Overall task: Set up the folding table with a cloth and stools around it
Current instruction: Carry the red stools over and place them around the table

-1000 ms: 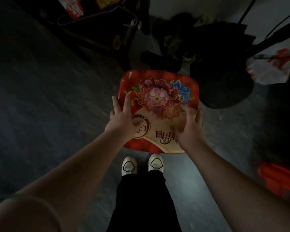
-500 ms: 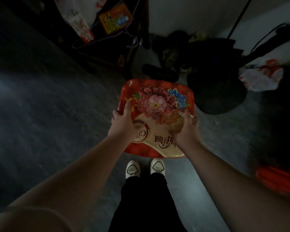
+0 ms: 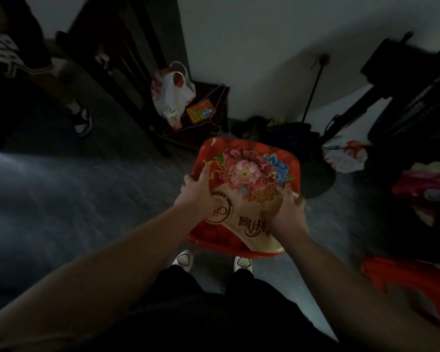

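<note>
Two hands hold one red stool with a flowered seat, low in front of the person and above their white shoes (image 3: 183, 260). At far left a second person's leg and a sandalled foot (image 3: 83, 120) stand on the dark floor (image 3: 61, 199). Further right, a white plastic bag (image 3: 172, 91) and an orange box (image 3: 201, 111) sit on a dark low stand by the wall. The left hand (image 3: 198, 194) grips the stool's (image 3: 249, 174) left edge, thumb laid on the seat and fingers curled over the rim. The right hand (image 3: 286, 210) grips the right edge the same way, fingers wrapped round the side. Beyond the stool lies a dark heap against the wall, then a white and red bag (image 3: 346, 156). At far right, red plastic (image 3: 412, 278) shows near the lower corner, blurred
</note>
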{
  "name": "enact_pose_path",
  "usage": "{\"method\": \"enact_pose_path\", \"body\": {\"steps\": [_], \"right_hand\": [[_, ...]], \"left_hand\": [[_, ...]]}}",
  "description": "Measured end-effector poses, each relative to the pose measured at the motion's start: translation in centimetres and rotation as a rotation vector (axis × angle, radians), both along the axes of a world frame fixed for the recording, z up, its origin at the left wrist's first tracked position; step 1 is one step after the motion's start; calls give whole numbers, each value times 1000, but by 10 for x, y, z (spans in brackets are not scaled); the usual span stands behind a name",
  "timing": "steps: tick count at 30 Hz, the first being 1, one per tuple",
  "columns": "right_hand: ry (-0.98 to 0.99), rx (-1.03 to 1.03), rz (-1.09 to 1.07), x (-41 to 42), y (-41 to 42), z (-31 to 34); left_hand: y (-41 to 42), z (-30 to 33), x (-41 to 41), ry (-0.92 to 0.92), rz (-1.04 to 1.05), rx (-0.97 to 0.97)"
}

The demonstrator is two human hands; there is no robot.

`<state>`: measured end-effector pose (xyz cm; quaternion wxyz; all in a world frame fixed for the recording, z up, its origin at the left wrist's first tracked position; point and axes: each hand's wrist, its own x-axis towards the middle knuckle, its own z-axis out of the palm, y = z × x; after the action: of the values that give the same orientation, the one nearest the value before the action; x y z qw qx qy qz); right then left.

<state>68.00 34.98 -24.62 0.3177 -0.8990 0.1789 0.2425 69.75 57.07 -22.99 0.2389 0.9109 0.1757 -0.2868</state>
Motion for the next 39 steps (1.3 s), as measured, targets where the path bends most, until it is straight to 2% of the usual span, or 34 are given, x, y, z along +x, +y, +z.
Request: {"method": "enact_pose_path", "body": {"steps": [5,11,14,22,30,39], "right_hand": [[-44,-55,-75,-45,23,37],[-84,-63,-335,-93,73,57],[6,-71,-500,-126,79,66],[-78,-93,-879,-256,51,89],[-155,-138,-1214,-436,11,98],[-159,-195,-1501,-711,-17,104]], "left_hand": [[33,34,-27,-72,-150,-34],[61,56,-23,-79,-388,-57],[52,63,-25,-92,-540,-45],[-31,75,-90,-131,-895,-85],[-140,85,-232,-157,-1204,-163],[-243,89,-496,-90,-1495,-241]]}}
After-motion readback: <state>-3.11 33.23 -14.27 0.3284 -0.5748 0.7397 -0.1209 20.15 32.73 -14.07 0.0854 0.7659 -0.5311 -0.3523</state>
